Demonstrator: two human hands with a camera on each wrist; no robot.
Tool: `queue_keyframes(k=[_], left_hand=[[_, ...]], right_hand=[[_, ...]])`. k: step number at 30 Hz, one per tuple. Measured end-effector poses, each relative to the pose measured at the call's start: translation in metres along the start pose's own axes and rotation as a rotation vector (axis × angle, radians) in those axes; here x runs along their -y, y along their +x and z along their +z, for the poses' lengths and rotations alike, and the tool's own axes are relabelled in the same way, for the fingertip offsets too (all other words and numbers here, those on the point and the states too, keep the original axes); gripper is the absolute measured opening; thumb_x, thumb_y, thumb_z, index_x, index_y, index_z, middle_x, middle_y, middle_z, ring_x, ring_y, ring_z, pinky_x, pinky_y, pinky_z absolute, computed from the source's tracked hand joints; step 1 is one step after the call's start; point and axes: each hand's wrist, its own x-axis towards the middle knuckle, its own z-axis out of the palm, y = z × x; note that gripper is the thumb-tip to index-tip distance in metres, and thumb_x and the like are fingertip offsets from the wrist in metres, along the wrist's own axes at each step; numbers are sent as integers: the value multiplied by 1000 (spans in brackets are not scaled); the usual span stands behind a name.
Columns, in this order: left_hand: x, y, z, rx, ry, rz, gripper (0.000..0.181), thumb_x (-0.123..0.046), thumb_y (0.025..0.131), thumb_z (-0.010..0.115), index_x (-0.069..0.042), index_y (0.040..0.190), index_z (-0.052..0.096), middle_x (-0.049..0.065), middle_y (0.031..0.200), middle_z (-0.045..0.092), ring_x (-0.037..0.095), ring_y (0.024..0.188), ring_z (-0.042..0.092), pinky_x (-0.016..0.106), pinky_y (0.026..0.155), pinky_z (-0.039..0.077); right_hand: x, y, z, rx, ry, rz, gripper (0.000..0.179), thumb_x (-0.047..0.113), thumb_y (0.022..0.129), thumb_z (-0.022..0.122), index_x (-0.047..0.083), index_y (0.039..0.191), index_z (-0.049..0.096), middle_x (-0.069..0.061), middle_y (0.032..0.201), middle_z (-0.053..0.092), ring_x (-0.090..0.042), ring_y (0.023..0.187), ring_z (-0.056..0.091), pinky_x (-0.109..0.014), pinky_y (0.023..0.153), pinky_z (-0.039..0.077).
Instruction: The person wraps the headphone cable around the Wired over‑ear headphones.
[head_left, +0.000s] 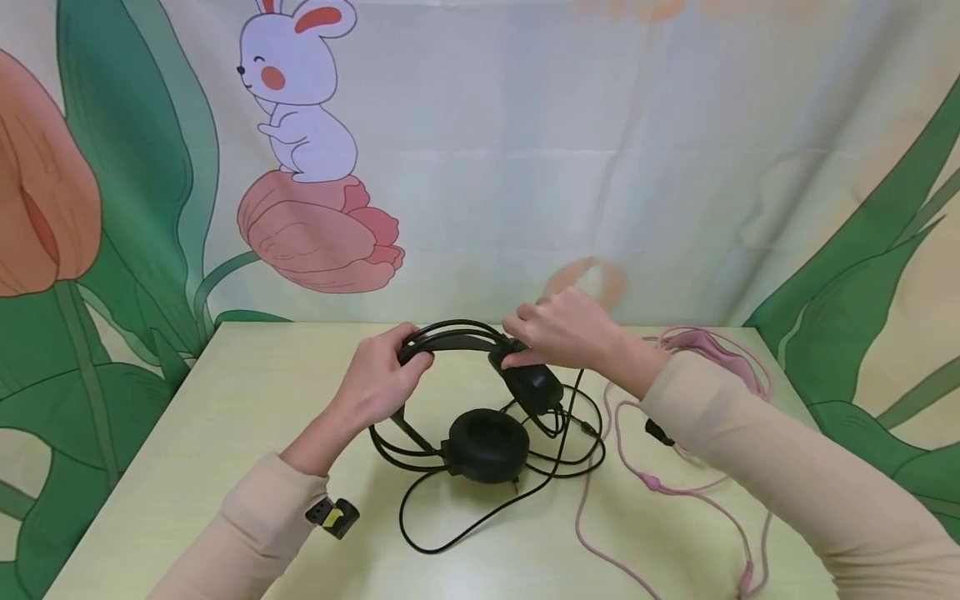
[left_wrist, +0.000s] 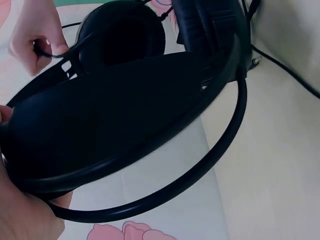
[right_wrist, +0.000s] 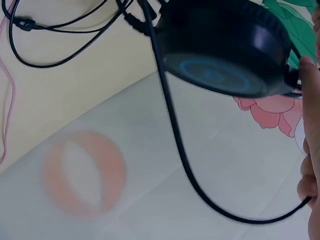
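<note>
Black headset (head_left: 459, 442): I see it above the middle of the table (head_left: 247, 400), nearer to the far edge than to the left edge; its band arches up between the two hands.
Left hand (head_left: 386, 375): the grip holds the band of the headset, fingers over it and thumb below.
Right hand (head_left: 566, 333): the grip holds the other end of the band, just above the upper ear cup (head_left: 534, 387); in the right wrist view I notice that the black cable (right_wrist: 175, 125) also runs into its curled fingers.
Lower ear cup (head_left: 489, 450): its dark round pad faces up; I cannot tell whether it touches the table.
Upper ear cup: it hangs tilted, and its outer face shows me a faint blue ring (right_wrist: 215, 75).
Cable loops: they lie on the table around the lower ear cup, with one long loop toward the near edge.
Pink cable (head_left: 651, 482): it winds along the right part of the table, from the far right corner toward the near edge.
Pink object (head_left: 708, 350): it lies by the far right corner, partly hidden from me by the right sleeve (head_left: 720, 417).
Curtain (head_left: 487, 208): it stands behind the far edge, with a printed white rabbit (head_left: 307, 108).
</note>
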Motion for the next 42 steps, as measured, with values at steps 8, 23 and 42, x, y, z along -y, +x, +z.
queue_keyframes(k=[8, 23, 42], left_hand=[[1, -1, -12, 69, 41, 93, 8, -17, 83, 52, -14, 89, 58, 0, 58, 46, 14, 50, 41, 27, 49, 32], [25, 3, -30, 311, -247, 112, 21, -8, 88, 41, -7, 95, 61, 5, 64, 40, 12, 47, 37, 25, 44, 31], [49, 10, -14, 372, -828, 86, 29, -10, 87, 28, -2, 94, 55, -1, 56, 32, 13, 43, 27, 26, 37, 22]], right_hand=[[-2, -2, 1, -15, 89, -72, 40, 50, 82, 59, 12, 79, 49, 3, 61, 46, -12, 44, 42, -21, 37, 20], [-21, -7, -1, 96, 592, 115, 24, 32, 92, 52, 15, 76, 46, 8, 60, 41, -3, 48, 31, -19, 44, 22], [-33, -11, 37, 119, 973, 400, 20, 18, 94, 50, 11, 75, 53, 6, 58, 36, -9, 49, 31, -24, 53, 29]])
